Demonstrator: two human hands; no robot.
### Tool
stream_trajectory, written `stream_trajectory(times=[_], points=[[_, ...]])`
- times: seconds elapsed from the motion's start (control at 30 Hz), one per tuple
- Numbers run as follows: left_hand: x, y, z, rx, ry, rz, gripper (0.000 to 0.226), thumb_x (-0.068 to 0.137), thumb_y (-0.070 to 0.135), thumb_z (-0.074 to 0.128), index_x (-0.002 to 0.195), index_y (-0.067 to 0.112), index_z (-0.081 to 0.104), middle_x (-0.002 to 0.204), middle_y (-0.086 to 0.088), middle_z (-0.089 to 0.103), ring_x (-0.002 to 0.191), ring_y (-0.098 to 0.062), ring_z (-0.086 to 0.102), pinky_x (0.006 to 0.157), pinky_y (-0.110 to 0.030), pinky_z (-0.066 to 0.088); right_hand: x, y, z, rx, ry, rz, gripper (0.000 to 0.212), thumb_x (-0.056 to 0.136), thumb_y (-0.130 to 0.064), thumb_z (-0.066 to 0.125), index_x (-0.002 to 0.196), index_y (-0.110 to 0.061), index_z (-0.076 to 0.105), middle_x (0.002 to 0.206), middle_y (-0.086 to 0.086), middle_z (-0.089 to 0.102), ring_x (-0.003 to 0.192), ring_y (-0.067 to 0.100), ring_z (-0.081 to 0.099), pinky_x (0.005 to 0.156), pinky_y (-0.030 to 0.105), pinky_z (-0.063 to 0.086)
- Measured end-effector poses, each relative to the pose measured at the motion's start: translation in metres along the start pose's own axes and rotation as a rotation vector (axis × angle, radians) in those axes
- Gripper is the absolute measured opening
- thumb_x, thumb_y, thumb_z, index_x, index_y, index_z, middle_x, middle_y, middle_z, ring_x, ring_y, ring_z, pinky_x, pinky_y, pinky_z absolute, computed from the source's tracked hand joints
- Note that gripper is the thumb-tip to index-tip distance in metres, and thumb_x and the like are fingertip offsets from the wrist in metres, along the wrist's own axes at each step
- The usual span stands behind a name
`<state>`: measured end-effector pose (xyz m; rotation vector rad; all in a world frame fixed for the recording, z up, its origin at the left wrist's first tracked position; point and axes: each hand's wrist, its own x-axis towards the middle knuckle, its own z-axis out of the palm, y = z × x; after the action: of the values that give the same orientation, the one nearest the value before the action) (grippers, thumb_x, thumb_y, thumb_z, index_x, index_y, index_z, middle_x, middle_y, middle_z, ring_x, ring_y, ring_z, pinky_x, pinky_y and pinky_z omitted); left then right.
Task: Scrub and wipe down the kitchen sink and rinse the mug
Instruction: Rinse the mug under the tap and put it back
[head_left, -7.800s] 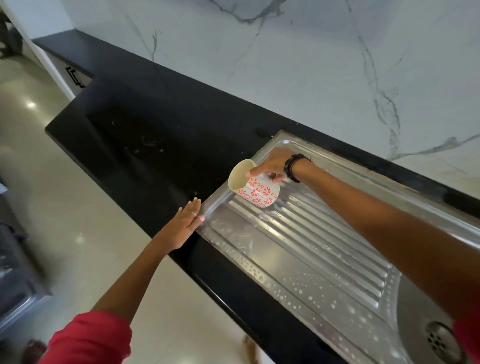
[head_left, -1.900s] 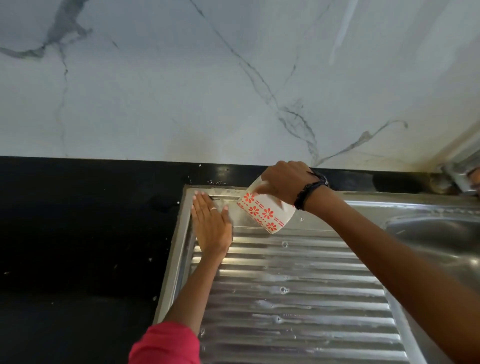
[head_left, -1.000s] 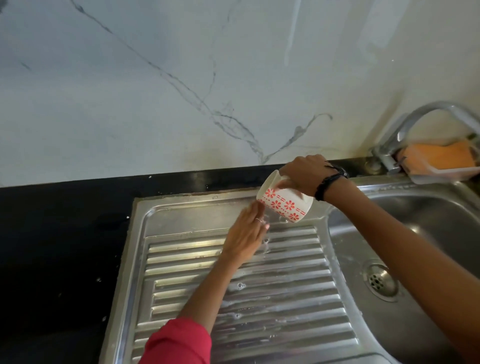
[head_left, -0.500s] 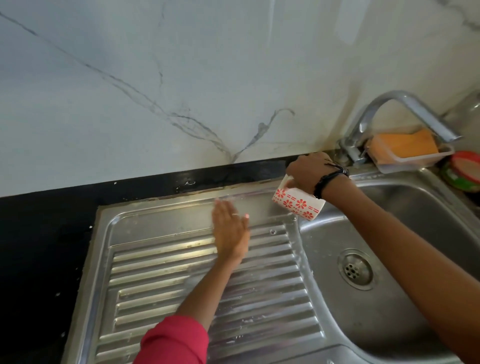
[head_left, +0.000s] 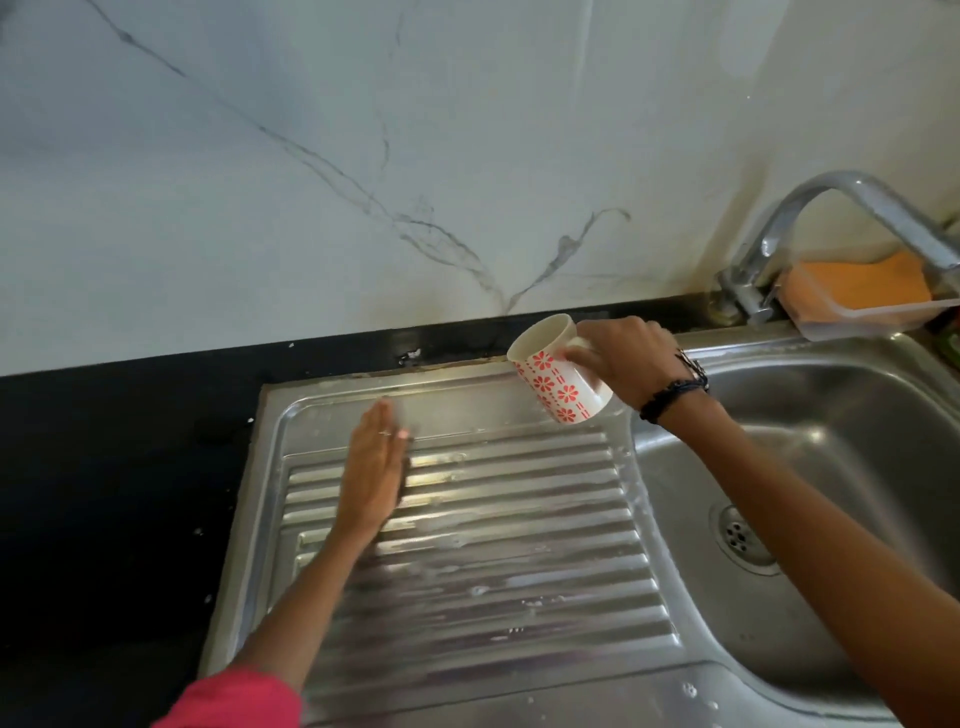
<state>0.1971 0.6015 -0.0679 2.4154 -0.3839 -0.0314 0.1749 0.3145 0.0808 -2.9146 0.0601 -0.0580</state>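
Since half a second ago, the left hand (head_left: 373, 470) has slid toward the left edge of the draining board (head_left: 467, 545), and the mug (head_left: 558, 375) has been tipped up so that its open mouth now faces up and to the left.

Left hand: fingers straight and together, laid flat on the ribbed draining board near its back left corner. It holds nothing. A red sleeve (head_left: 234, 699) covers the upper arm.

Right hand (head_left: 626, 358): fingers curled around the handle side of the mug, gripping it. A dark bracelet (head_left: 675, 387) sits on the wrist.

Mug: white with a red flower pattern, held tilted above the back right corner of the draining board, just beside the sink bowl (head_left: 831, 467). Whether its base touches the steel cannot be told.

Draining board: wet, with white suds scattered along the ribs and the front edge.

Sink bowl: to the right of the draining board, with the drain (head_left: 740, 535) in its floor.

Tap (head_left: 831, 228): mounted at the back edge of the sink. An orange sponge (head_left: 862, 286) lies in a clear tray (head_left: 872, 319) behind it.

Surface (head_left: 114, 493): black, extending left of the sink; a marbled wall (head_left: 363, 156) rises behind.
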Motion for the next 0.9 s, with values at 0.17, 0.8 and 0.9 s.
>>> stream_trajectory(times=[0.17, 0.8, 0.9], points=[[-0.016, -0.055, -0.048, 0.191, 0.098, -0.174, 0.052, 0.100, 0.028, 0.032, 0.144, 0.002, 0.024, 0.152, -0.016, 0.023, 0.141, -0.027, 0.020, 0.114, -0.029, 0.013, 0.014, -0.058, 0.012, 0.054, -0.060, -0.134, 0.039, 0.093, -0.051, 0.042, 0.106, -0.019, 0.059, 0.094, 0.003, 0.066, 0.081, 0.019, 0.062, 0.070, 0.031, 0.050], [-0.045, -0.029, -0.007, 0.497, -0.124, -0.023, 0.069, 0.087, 0.048, -0.010, 0.147, 0.014, -0.003, 0.156, -0.003, -0.003, 0.144, -0.015, -0.004, 0.117, -0.031, -0.003, -0.005, -0.148, 0.014, -0.645, -0.113, -0.934, 0.035, 0.097, -0.040, 0.042, 0.116, -0.014, 0.057, 0.114, 0.002, 0.063, 0.103, 0.023, 0.060, 0.070, 0.028, 0.035], [-0.065, -0.008, 0.004, 0.392, -0.143, 0.039, 0.067, 0.091, 0.050, -0.006, 0.147, 0.015, 0.002, 0.155, -0.002, 0.001, 0.143, -0.013, -0.004, 0.116, -0.028, -0.005, -0.015, -0.128, 0.004, -0.550, -0.130, -0.870, 0.040, 0.096, -0.045, 0.040, 0.127, -0.022, 0.051, 0.125, -0.003, 0.059, 0.109, 0.023, 0.058, 0.073, 0.028, 0.038]])
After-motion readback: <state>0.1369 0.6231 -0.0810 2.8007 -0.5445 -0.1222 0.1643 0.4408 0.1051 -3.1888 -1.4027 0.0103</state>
